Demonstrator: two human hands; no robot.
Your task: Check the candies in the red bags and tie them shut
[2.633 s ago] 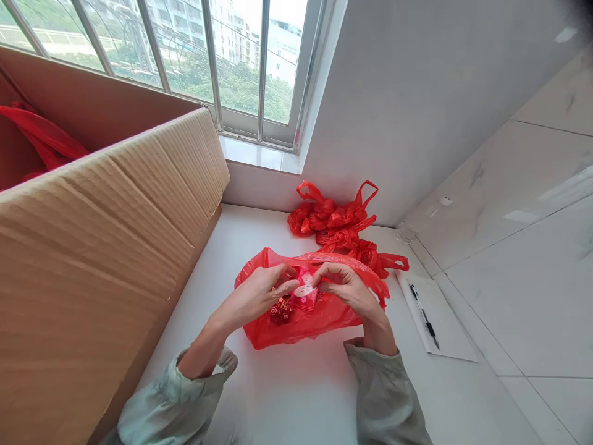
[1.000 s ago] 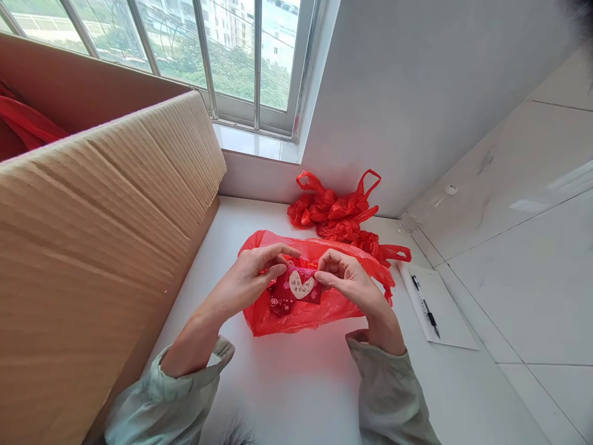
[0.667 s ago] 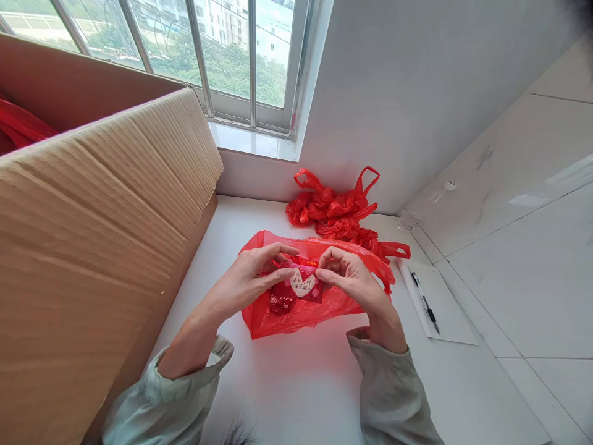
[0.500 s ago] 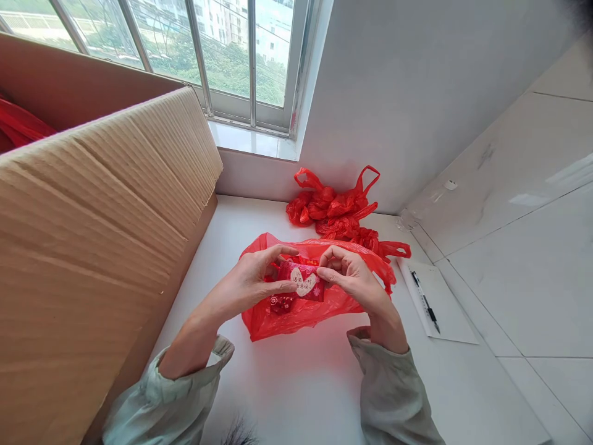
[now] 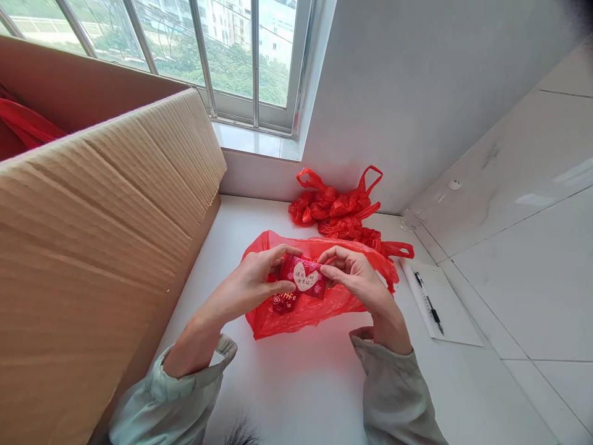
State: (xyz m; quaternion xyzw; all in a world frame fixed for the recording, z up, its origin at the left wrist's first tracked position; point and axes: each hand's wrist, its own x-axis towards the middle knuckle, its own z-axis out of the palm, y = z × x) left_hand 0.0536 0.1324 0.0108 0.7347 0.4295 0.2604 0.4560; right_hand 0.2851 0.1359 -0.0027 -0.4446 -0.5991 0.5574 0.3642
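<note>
Between my two hands is a small red-and-pink printed packet [image 5: 306, 277] with a white heart and dark writing on its face. My left hand [image 5: 257, 275] pinches its left side, thumb in front and fingers behind. At the packet's upper right, my right hand [image 5: 352, 275] grips the edge between thumb and bent fingers. Under them an open red plastic bag [image 5: 319, 315] lies spread on the white table [image 5: 296, 377]. Another dark red packet [image 5: 284, 300] with gold print rests in the bag, below the left thumb.
A large cardboard box [image 5: 115, 216] stands on the left, with red material [image 5: 28, 123] inside. Crumpled red bags [image 5: 343, 207] lie by the wall at the back. To the right are white paper [image 5: 451, 309] and a black pen [image 5: 430, 303]. A barred window [image 5: 231, 62] is beyond.
Both hands keep their hold on the packet. It has tilted slightly, its right side lower, and more of the dark red packet's gold print shows. The whole view has shifted a little.
</note>
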